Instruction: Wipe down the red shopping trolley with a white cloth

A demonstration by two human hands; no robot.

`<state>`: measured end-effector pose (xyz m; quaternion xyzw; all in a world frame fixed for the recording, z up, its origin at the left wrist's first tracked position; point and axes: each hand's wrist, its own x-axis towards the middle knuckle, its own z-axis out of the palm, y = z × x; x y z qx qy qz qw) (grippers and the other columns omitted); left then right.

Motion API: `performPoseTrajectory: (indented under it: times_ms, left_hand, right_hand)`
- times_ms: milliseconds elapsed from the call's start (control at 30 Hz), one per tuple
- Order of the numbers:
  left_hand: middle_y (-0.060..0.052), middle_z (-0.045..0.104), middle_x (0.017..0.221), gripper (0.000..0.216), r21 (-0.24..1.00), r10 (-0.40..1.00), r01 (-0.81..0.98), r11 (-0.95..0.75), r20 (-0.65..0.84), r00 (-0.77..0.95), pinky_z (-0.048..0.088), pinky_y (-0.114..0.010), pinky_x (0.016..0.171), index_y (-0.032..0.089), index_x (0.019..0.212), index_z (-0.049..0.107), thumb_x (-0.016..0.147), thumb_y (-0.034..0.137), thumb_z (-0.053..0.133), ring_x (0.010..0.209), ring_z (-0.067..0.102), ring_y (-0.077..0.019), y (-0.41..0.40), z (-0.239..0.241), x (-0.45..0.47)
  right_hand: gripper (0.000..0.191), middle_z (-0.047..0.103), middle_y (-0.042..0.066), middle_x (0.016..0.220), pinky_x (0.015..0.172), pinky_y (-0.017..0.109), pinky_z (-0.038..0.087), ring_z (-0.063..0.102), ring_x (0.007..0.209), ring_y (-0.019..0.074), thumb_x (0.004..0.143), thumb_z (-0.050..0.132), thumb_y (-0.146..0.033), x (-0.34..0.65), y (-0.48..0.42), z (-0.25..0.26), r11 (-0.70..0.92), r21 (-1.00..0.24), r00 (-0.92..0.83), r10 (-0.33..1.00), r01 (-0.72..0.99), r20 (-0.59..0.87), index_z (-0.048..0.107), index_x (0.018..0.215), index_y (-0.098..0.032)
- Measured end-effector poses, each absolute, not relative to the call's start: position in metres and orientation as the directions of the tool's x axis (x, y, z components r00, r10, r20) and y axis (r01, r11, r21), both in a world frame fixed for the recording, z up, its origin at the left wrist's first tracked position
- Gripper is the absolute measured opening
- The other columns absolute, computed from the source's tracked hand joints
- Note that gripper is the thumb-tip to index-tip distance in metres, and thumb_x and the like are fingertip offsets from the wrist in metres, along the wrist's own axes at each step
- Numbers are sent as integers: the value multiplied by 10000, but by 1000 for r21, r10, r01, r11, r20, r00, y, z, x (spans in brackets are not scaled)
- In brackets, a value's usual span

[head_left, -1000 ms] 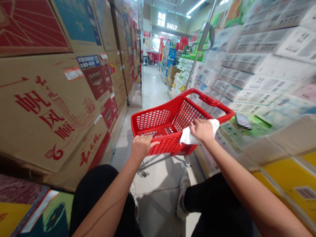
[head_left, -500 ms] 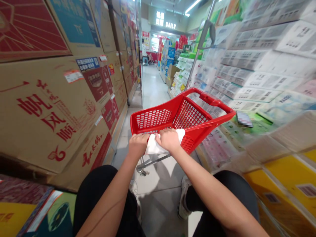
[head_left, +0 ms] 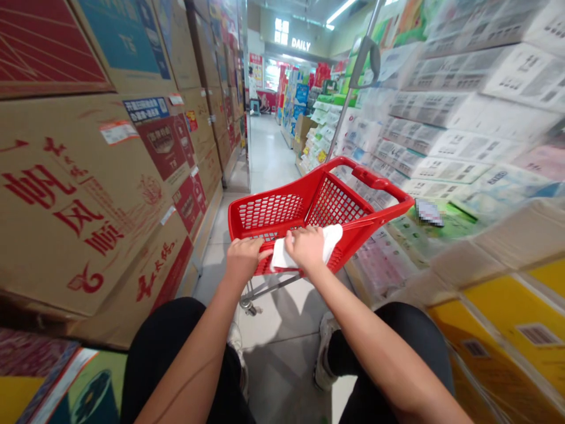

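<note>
Red plastic shopping cart (head_left: 311,191) on the tiled floor (head_left: 289,324), set askew just ahead of the knees (head_left: 165,341). From my remote post: left hand (head_left: 242,256), fingers hooked over the near rim (head_left: 371,218); right hand (head_left: 305,246) on that same rim, fingers bent around a white cloth (head_left: 332,238). Wiping looks under way, by my judgement: cloth covers only part of the near rim, just right of the left hand. Handle (head_left: 377,182) and far side carry no cloth; whether they have been gone over, I can't tell, so what is left is uncertain. Sideways room looks scant. Stacked cardboard boxes (head_left: 88,206) line my left; white packs (head_left: 468,141), partly blurred, bank up on the right, yellow cartons (head_left: 507,318) below them. Metal pole (head_left: 353,76) slants up behind the cart; contact between them unclear. Aisle runs on beyond toward a lit DAILY sign (head_left: 301,44).
</note>
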<state>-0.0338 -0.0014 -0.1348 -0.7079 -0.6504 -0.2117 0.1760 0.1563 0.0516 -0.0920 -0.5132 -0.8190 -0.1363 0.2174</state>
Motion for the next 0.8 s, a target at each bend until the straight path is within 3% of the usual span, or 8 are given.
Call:
performPoseTrajectory:
  times_ms: [100,233,333,467,567,667,800]
  left_hand:
    - [-87,718,792,395,45,866,994,-101,496,66,345,-375,725,205,845,679,981,507,464,790,664,-242,0,-133,-37]
    - [-97,729,815,425,33,902,997,-75,428,53,354,-376,733,208,897,703,968,549,458,807,674,-258,3,-130,-48]
    - [-92,740,842,530,45,923,997,-58,384,36,366,-375,743,222,923,701,921,685,443,817,680,-266,7,-128,-58]
    - [-92,747,859,610,58,937,997,-55,348,32,376,-374,748,224,889,682,885,766,403,854,688,-281,9,-124,-59]
    - [-108,748,878,594,38,940,998,-47,340,31,382,-381,747,213,912,688,911,731,397,858,692,-292,7,-122,-50]
    - [-120,747,895,529,33,940,998,-59,339,44,388,-384,747,203,933,694,947,648,406,867,694,-296,6,-121,-38]
    - [-126,750,899,406,86,948,993,-76,315,45,394,-383,759,200,905,701,994,409,365,892,700,-276,8,-119,-31]
  right_hand:
    - [459,757,117,901,876,383,307,615,891,234,1023,391,-417,116,36,-99,531,-31,-456,755,847,471,736,835,-180]
    - [487,754,118,914,817,362,321,639,860,237,1015,390,-498,145,52,-85,634,105,-623,692,766,364,731,924,-163]
    - [540,750,136,862,777,358,324,650,798,241,1011,370,-505,211,82,-63,519,200,-556,764,831,327,750,896,-138]
    - [538,746,161,831,798,366,327,659,838,260,1006,376,-453,272,106,-42,361,258,-439,809,896,392,768,838,-125]
    - [528,749,155,813,824,370,330,659,821,249,1015,369,-409,255,95,-49,320,193,-373,820,928,434,771,807,-138]
    - [507,760,139,835,854,362,339,658,801,226,1028,369,-389,191,68,-71,409,84,-405,812,909,420,770,823,-156]
    - [486,769,109,866,863,357,356,665,819,220,1043,353,-395,109,35,-94,508,-41,-445,788,860,425,754,866,-184]
